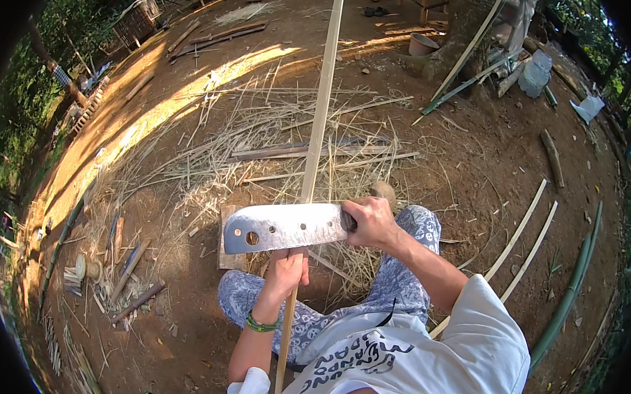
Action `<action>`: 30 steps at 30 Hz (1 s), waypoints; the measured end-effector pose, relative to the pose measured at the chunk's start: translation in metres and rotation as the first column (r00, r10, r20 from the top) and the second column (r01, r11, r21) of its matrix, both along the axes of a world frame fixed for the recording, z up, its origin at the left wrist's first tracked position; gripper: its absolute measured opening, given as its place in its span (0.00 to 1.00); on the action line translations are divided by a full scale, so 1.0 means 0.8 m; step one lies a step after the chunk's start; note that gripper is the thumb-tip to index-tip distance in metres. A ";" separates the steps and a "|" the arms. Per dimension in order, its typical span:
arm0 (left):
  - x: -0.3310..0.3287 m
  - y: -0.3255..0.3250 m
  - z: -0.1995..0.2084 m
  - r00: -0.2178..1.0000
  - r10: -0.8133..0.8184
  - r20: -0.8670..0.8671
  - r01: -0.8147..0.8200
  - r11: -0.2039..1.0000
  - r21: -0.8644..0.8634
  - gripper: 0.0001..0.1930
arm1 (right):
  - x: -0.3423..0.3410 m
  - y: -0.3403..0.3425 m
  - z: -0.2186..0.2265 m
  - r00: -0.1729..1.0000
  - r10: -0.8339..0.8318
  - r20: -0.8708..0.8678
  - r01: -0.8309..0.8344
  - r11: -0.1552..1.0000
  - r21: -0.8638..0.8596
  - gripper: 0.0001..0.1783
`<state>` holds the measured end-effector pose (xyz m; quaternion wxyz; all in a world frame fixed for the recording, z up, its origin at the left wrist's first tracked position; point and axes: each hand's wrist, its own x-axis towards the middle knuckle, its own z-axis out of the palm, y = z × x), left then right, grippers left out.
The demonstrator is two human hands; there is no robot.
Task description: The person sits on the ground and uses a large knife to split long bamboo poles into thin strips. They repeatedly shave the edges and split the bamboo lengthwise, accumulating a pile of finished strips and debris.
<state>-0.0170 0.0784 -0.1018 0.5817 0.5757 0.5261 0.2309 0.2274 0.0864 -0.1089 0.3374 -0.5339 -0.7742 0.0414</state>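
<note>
1. The left hand (285,269) has its grip closed around a long bamboo strip (316,128), which slants away over the dirt ground (472,158).
2. The right hand (370,221) has its grip closed on a broad cleaver (281,228), its blade lying across the strip just above the left hand.

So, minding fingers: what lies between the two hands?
Head view: only the broad steel cleaver blade, crossing the pale bamboo strip between left hand and right hand.

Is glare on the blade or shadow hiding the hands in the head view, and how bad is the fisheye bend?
Head view: the cleaver blade shines pale but shows no blown-out glare; left hand and right hand sit in even shade, sharp; a bright sun band crosses the dirt at upper left; the long bamboo strip stays nearly straight, while the rim is black and curved.
</note>
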 end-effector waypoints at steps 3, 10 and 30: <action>-0.010 0.000 0.008 0.980 -0.008 0.200 0.021 0.998 -0.062 0.21 | 0.011 0.013 0.001 0.996 -0.067 0.065 0.067 0.998 0.001 0.12; -0.018 -0.026 0.008 0.990 0.027 0.139 -0.019 0.998 -0.062 0.23 | 0.037 0.035 0.018 0.976 -0.211 0.061 0.218 0.961 -0.171 0.11; -0.126 -0.132 -0.016 0.939 -0.081 0.334 0.199 0.921 -0.335 0.21 | 0.166 0.112 0.067 0.897 -0.441 -0.028 0.438 0.895 -0.078 0.13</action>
